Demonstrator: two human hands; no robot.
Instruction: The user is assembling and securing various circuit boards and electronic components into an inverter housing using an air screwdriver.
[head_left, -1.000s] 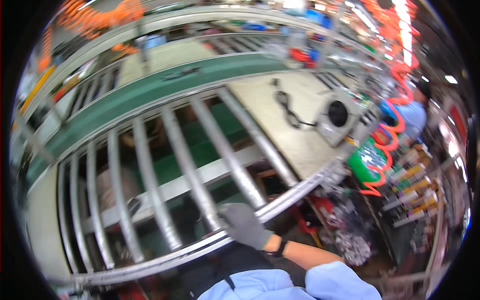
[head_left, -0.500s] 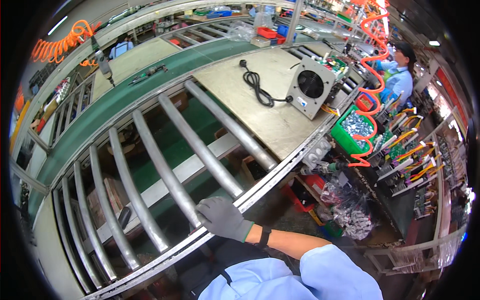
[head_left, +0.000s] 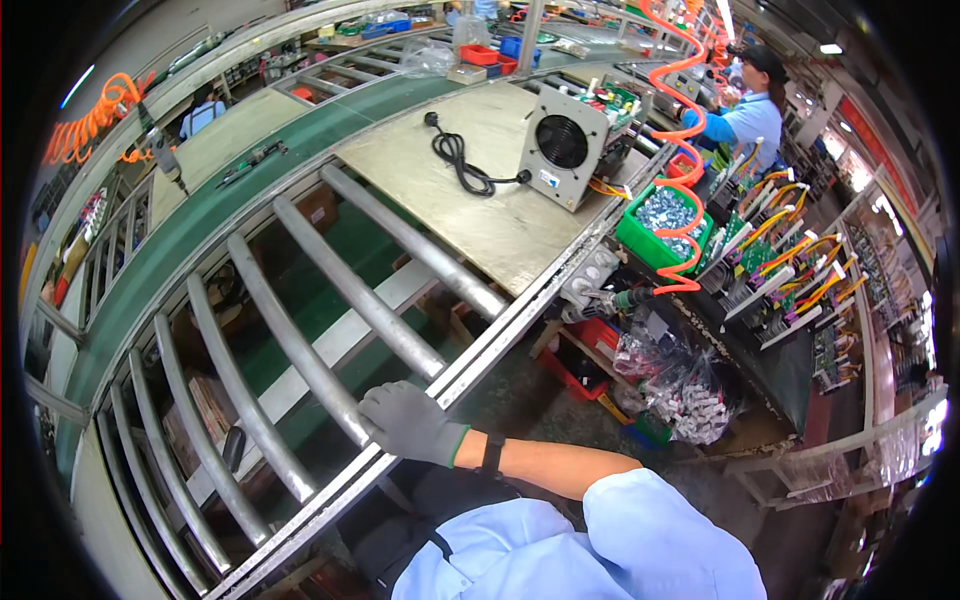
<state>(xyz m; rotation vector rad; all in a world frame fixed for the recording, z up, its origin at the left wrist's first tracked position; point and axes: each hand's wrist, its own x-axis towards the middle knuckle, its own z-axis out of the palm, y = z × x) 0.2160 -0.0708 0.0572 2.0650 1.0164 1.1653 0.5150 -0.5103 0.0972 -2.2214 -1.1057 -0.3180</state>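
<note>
My right hand (head_left: 412, 424), in a grey glove with a green cuff, rests on the conveyor's near side rail (head_left: 470, 378). Its fingers curl over the rail beside the end of a metal roller (head_left: 300, 340); the fingertips are partly hidden. My left hand is outside the view. Beyond the rollers, a pale board (head_left: 480, 240) carries a grey metal unit with a round black fan (head_left: 562, 142), standing upright with circuit parts behind it. A black power cord (head_left: 455, 165) runs from the unit and lies looped on the board.
At the right stand a green bin of small metal parts (head_left: 665, 222) and rows of circuit boards with coloured wires (head_left: 790, 265). An orange coiled hose (head_left: 668, 85) hangs above. A co-worker (head_left: 755, 105) is at the far right. A power screwdriver (head_left: 163, 152) hangs at the left.
The whole view has shifted, so the board, fan unit and bins appear further left. My right hand stays on the rail by the same roller end.
</note>
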